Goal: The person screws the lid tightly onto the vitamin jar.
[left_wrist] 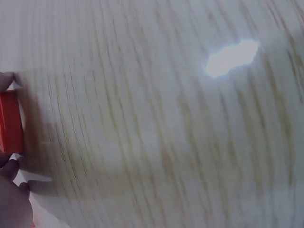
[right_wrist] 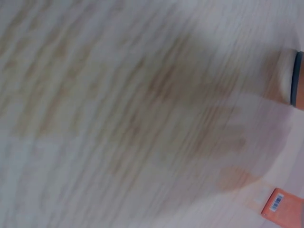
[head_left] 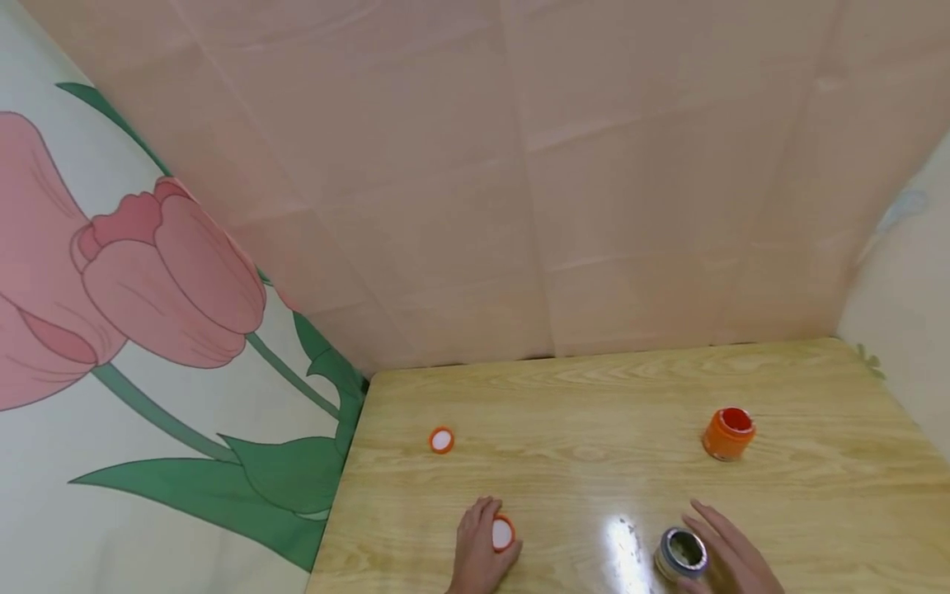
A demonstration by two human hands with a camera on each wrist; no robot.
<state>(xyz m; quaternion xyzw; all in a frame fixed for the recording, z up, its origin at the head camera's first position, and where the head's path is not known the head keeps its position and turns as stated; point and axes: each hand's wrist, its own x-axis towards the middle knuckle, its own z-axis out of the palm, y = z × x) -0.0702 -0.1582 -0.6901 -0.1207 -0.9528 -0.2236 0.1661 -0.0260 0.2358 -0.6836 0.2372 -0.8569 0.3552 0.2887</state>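
Observation:
My left hand (head_left: 482, 549) rests low on the table, holding an orange lid (head_left: 503, 534) with its white inside facing up. In the left wrist view that lid's red-orange side (left_wrist: 10, 122) shows at the left edge, fingertips at both ends of it. A small open jar with a dark rim (head_left: 680, 553) stands upright at the front right. Beside it is my right hand (head_left: 731, 549), fingers extended along the jar's right side and thumb low near its base. The right wrist view shows only part of this jar (right_wrist: 299, 80) at the right edge, and no fingers.
A second orange lid (head_left: 441, 440) lies white side up at the back left of the wooden table (head_left: 564, 429). An open orange jar (head_left: 729, 434) with a red inside stands at the back right. A paper-covered wall (head_left: 519, 181) rises behind the table; a tulip-printed wall (head_left: 171, 280) flanks the left.

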